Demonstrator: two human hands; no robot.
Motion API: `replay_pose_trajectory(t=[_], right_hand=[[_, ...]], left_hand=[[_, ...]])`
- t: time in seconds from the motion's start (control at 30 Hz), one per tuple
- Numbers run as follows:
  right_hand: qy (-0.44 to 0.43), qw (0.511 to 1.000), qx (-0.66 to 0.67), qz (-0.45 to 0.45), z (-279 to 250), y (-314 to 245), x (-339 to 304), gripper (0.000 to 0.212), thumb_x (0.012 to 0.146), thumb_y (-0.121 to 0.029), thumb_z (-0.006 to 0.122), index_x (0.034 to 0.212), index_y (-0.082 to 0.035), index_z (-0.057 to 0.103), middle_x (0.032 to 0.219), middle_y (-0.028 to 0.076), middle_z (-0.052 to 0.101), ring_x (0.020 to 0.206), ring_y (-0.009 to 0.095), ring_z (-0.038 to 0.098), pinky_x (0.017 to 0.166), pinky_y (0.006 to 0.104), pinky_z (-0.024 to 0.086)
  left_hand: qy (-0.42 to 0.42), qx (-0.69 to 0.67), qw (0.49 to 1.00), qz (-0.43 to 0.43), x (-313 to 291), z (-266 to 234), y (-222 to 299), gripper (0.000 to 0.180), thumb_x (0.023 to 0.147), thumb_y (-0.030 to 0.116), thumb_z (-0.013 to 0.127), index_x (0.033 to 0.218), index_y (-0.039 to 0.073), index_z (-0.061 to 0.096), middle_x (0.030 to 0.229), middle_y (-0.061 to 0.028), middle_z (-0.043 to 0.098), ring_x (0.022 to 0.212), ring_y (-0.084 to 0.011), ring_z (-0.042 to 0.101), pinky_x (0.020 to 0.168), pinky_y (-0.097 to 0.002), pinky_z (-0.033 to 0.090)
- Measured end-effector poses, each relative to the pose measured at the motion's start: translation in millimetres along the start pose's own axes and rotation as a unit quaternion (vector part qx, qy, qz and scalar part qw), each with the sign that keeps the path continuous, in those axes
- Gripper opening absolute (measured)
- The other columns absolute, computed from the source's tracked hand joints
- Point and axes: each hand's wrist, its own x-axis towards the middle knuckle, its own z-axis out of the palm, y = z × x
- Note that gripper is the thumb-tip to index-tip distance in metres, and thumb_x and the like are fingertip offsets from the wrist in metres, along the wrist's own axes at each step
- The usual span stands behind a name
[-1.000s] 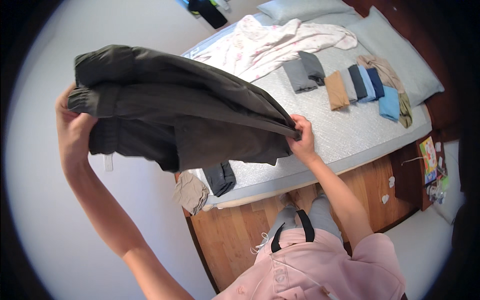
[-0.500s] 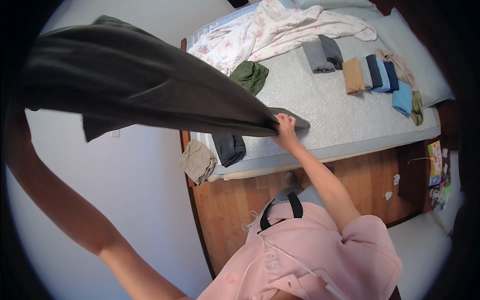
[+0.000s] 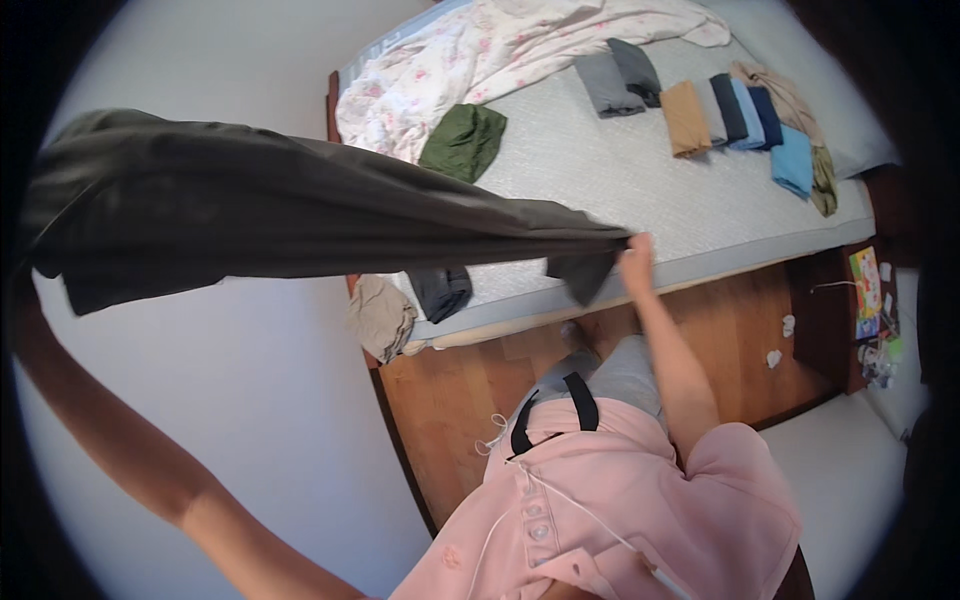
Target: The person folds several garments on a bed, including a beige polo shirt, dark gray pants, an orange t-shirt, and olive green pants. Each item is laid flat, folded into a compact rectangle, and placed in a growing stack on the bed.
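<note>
A long dark grey-green garment [image 3: 300, 210], probably trousers, stretches in the air between my hands, from the far left to above the bed's near edge. My right hand [image 3: 637, 264] is closed on its narrow end, where a flap of cloth hangs down. My left hand [image 3: 28, 285], raised at the dark left rim, grips the wide end; its fingers are mostly in shadow. Beneath the cloth, a folded black garment [image 3: 440, 292] and a crumpled beige one [image 3: 382, 316] lie at the mattress corner. A green garment [image 3: 464, 142] rests just beyond.
The bed [image 3: 560, 170] carries a floral blanket [image 3: 420, 85] at the back, two folded grey garments [image 3: 608, 85] and a row of folded clothes [image 3: 686, 118] toward the pillow [image 3: 840, 120]. A white wall [image 3: 230, 400] stands left. Crumpled white bits [image 3: 774, 358] lie on the wooden floor.
My right hand has moved right and slightly toward me, pulling the garment straighter. The wide end on the left has come lower. My view has shifted a little.
</note>
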Motion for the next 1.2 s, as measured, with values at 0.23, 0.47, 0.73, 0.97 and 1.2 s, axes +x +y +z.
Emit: replay_pose_trajectory(t=[0.23,0.47,0.73,0.97,1.2], right_hand=[[0.069,0.960,-0.046,0.268,-303,153,179,0.019,0.088,-0.006,0.056,0.097,0.004,0.069,0.089,0.020,0.072,0.090,0.035,0.071,0.075,0.0434,0.053],[0.142,0.926,-0.348,-0.030,-414,194,258,0.022,0.091,-0.001,0.051,0.108,0.004,0.065,0.115,0.021,0.070,0.085,0.037,0.066,0.078,0.0374,0.051],[-0.047,0.905,-0.421,-0.031,-312,336,199,0.008,0.092,0.011,0.049,0.098,0.012,0.053,0.145,0.012,0.058,0.087,0.027,0.063,0.076,0.0271,0.048],[-0.097,0.869,-0.482,0.064,-333,399,166,0.035,0.098,0.000,0.051,0.132,0.004,0.059,0.144,0.023,0.055,0.132,0.039,0.053,0.108,0.0422,0.045],[-0.091,0.879,-0.459,0.094,-317,361,183,0.039,0.096,-0.018,0.057,0.130,-0.001,0.060,0.132,0.026,0.060,0.120,0.043,0.059,0.106,0.0469,0.046]], left_hand=[[-0.037,-0.043,0.957,-0.283,-103,94,-236,0.023,0.096,0.027,0.066,0.111,0.010,0.067,0.091,0.0047,0.061,0.083,-0.0070,0.047,0.075,-0.0268,0.037],[-0.082,-0.195,0.900,-0.382,-323,247,-378,0.017,0.094,0.021,0.067,0.103,0.007,0.070,0.112,-0.0033,0.065,0.105,-0.0134,0.060,0.095,-0.0291,0.045],[-0.110,-0.152,0.784,-0.591,-620,266,-450,0.012,0.099,0.008,0.058,0.103,0.003,0.069,0.114,-0.0050,0.064,0.106,-0.0162,0.062,0.094,-0.0304,0.049],[-0.052,-0.151,0.690,-0.706,-717,236,-433,0.017,0.098,0.013,0.060,0.108,0.005,0.071,0.105,-0.0032,0.071,0.103,-0.0124,0.063,0.096,-0.0280,0.046],[-0.220,-0.060,0.673,-0.704,-696,274,-397,0.057,0.079,-0.010,0.058,0.130,0.015,0.049,0.124,-0.0085,0.056,0.116,-0.0236,0.054,0.099,-0.0333,0.044]])
